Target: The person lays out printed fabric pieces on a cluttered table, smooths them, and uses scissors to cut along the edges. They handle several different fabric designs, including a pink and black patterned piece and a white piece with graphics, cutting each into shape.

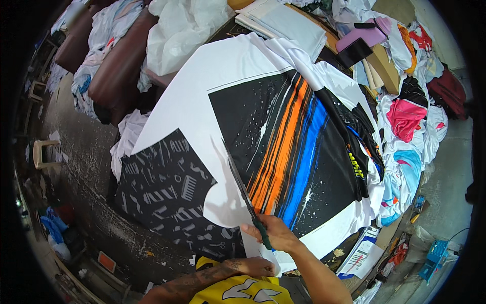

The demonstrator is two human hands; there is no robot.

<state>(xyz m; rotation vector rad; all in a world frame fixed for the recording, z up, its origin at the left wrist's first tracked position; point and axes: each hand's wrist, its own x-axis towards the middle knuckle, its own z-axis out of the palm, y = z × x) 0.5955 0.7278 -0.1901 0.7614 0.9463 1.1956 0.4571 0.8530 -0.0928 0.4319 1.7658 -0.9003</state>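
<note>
My right hand (277, 234) grips long dark scissors (238, 183), their blades along the left edge of a black printed panel (331, 187) with orange and blue streaks, on white fabric (177, 106). My left hand (259, 267) is closed on the white fabric's lower edge, just below the scissors' handles. To the left lies a dark grey piece (157, 177) printed with barber motifs, with a curved cut-out. The panel's right side is rumpled and folded, with yellow lettering on it.
Behind are maroon cushioned seats (116, 61), white plastic sheeting (182, 30), a pink bottle (364, 33) and a black phone (354, 53). Fabric heaps (407, 162) line the right side. Papers (362, 258) and a blue tool (433, 258) lie lower right; a plastic stool (43, 152) stands left.
</note>
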